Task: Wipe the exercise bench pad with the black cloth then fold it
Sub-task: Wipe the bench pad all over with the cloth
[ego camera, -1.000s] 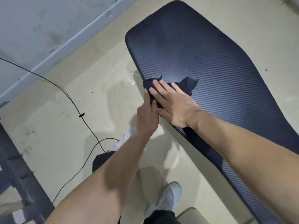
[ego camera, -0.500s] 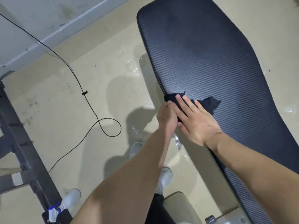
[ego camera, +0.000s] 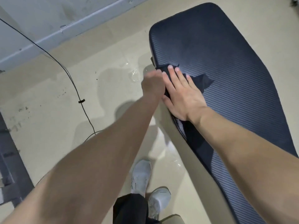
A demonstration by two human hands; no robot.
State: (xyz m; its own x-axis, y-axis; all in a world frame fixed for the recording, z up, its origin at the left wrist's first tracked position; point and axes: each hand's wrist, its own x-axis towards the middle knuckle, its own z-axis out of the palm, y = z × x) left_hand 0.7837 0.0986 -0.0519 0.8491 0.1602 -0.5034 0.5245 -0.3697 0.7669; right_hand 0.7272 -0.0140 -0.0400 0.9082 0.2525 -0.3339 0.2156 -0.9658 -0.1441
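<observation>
While white sneakers (ego camera: 140,175) stand on the beige floor (ego camera: 53,120) below, the right hand (ego camera: 181,94) lies flat, fingers spread, pressing the black cloth (ego camera: 201,80) on the bench pad (ego camera: 234,78) near its left edge; the blurred left hand (ego camera: 152,84) pinches the cloth's edge. A black cable (ego camera: 71,78) trails beyond; no lettering is readable.

No text, label, brand, number or sign can be read anywhere in the scene. Faint markings are seen on the side of the near white shoe (ego camera: 140,177), but they are too blurred to be made out as letters or a logo. The ribbed bench pad (ego camera: 226,81) is printed with no wording, and no tag or lettering is shown on the black cloth (ego camera: 202,80). The far wall (ego camera: 48,16) is marked only by scuffs and stains.
</observation>
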